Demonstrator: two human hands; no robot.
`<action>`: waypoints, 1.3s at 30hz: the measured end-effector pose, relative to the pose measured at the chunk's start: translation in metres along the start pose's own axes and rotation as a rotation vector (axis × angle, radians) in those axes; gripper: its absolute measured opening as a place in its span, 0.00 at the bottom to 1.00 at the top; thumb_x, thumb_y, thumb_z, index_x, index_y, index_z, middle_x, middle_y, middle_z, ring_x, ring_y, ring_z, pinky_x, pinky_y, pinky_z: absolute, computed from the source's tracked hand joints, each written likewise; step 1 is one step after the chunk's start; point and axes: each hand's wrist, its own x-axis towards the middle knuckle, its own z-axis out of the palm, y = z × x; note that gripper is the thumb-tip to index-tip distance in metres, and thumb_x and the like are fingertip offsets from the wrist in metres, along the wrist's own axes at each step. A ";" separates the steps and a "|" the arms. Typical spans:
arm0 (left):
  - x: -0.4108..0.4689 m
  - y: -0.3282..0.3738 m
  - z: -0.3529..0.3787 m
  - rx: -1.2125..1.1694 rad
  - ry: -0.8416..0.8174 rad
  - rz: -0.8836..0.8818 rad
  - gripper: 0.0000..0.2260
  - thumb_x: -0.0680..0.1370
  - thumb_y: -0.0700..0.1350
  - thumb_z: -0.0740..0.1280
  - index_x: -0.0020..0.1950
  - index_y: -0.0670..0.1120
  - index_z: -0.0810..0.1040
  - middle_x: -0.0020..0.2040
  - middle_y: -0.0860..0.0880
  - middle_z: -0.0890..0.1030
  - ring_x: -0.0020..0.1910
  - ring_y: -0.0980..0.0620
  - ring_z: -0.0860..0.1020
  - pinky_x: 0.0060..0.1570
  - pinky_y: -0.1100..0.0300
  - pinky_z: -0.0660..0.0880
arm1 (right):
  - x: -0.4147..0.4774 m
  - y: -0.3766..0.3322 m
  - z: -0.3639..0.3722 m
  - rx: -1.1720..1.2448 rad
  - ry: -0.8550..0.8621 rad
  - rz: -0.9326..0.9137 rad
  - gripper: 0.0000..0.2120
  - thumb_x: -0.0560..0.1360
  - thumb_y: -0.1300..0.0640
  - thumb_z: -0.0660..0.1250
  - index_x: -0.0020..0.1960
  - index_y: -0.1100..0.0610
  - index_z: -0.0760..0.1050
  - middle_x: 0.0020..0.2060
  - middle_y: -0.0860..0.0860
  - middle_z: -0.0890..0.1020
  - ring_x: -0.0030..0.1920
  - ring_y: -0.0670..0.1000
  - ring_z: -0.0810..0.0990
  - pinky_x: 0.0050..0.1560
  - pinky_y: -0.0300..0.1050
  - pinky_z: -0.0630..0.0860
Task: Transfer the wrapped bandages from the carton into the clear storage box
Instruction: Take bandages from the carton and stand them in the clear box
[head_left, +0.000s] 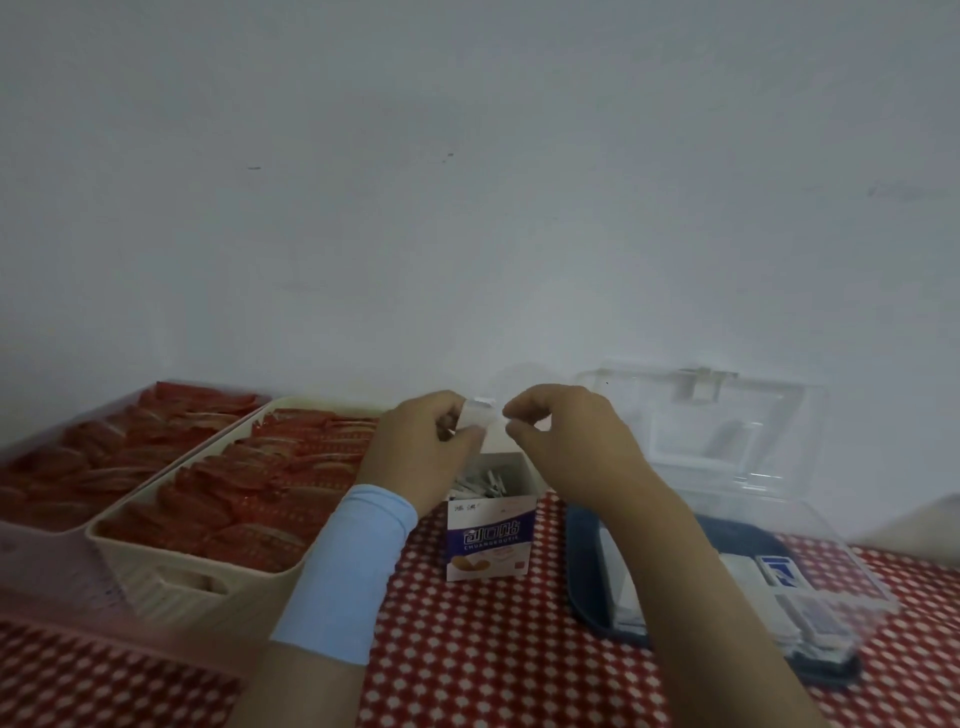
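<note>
Bandage level, left-right, pinched by left hand, right hand

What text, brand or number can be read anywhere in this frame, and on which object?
"创口贴": large white characters on the purple band of the white and purple cardboard carton.
"CHUANGKOUTIE": small capitals just beneath, somewhat blurred.
Small dark mark at the carton's top left: unreadable.
Blue and white packets in the clear plastic storage box: blurred.
Red packets in the cream plastic basket: nothing legible.

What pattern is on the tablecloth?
Red with small white dots, seen in the head view: tablecloth.
</note>
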 end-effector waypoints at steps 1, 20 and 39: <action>0.001 0.000 -0.002 -0.036 0.039 -0.010 0.07 0.76 0.45 0.71 0.38 0.50 0.79 0.35 0.52 0.81 0.36 0.52 0.79 0.38 0.57 0.77 | 0.000 0.000 0.000 -0.106 -0.038 0.021 0.07 0.78 0.50 0.68 0.55 0.46 0.82 0.49 0.40 0.83 0.47 0.43 0.80 0.48 0.39 0.76; 0.003 -0.002 -0.012 -0.345 0.176 -0.141 0.05 0.76 0.40 0.71 0.42 0.49 0.82 0.39 0.51 0.85 0.38 0.54 0.83 0.34 0.62 0.81 | 0.008 -0.007 0.016 -0.348 -0.163 0.103 0.15 0.80 0.46 0.65 0.43 0.55 0.82 0.38 0.50 0.83 0.39 0.50 0.81 0.41 0.45 0.80; 0.004 -0.001 -0.019 -0.278 0.210 -0.119 0.13 0.76 0.40 0.72 0.38 0.59 0.81 0.37 0.57 0.85 0.39 0.54 0.84 0.42 0.53 0.81 | 0.006 -0.005 0.009 0.024 0.047 0.043 0.10 0.83 0.53 0.61 0.52 0.58 0.78 0.43 0.52 0.82 0.43 0.52 0.81 0.48 0.49 0.80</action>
